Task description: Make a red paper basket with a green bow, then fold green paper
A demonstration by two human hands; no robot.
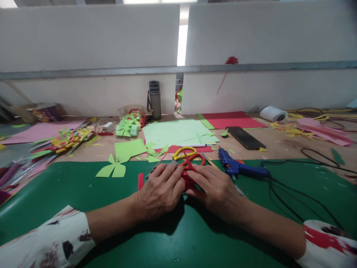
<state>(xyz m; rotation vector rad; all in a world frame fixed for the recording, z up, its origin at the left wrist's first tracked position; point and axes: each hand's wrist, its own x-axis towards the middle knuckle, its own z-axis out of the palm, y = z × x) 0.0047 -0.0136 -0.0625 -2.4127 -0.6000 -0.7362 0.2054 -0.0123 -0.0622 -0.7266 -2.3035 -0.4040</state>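
At the centre of the frame, a left hand (160, 188) and, to its right, a right hand (216, 184) meet over red paper (189, 184), just above a green mat (178, 245); folding or shaping it by finger appears to be the step under way. The left hand is curled, knuckles to the camera, its fingers bunched at the paper's left side; whether they pinch or merely press cannot be told. The right hand closes in from the other side, forefinger above and thumb below, seemingly gripping the paper between them. The move seems to call for light, even pressure, lest the thin material crease out of line.

Mostly covered by fingers, the red paper shows as a deep, vivid patch, its full outline hidden. A narrow red strip (188, 159) slants up just above it; whether the two are joined is unclear.

Across the frame from left to right, a light-green cutout (118, 171) with rounded lobes lies at the mat's far edge, and a small red piece (141, 181) sits just beside the left hand. A yellow handle (178, 153) and an orange handle (203, 159) of scissors show beyond the fingertips, while right of centre a blue glue gun (237, 166) rests on its side, its black cord trailing toward the lower right
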